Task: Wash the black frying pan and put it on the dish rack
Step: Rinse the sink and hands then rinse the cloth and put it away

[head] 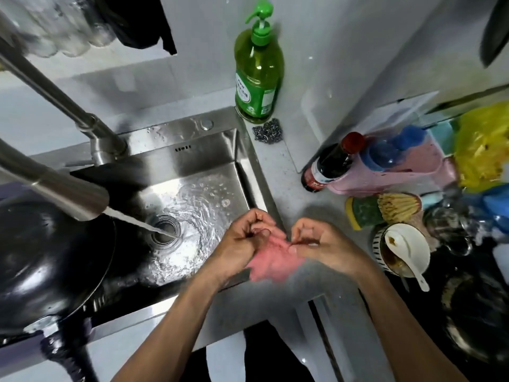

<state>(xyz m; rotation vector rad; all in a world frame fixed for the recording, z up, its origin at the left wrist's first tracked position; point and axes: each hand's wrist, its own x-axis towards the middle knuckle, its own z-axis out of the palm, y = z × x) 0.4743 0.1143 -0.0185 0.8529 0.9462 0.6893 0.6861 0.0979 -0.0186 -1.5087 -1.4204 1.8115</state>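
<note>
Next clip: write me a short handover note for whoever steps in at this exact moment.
Left hand and right hand: both pinching a pink cloth, held between them over the sink's right edge.
Black frying pan: resting in the left of the steel sink, handle toward the person; neither hand touches it.
Faucet is running, the stream hitting the drain, not the pan.
Green dish soap bottle and steel scourer sit behind the sink.
Left: scrub, rinse, rack. No dish rack in view.
</note>
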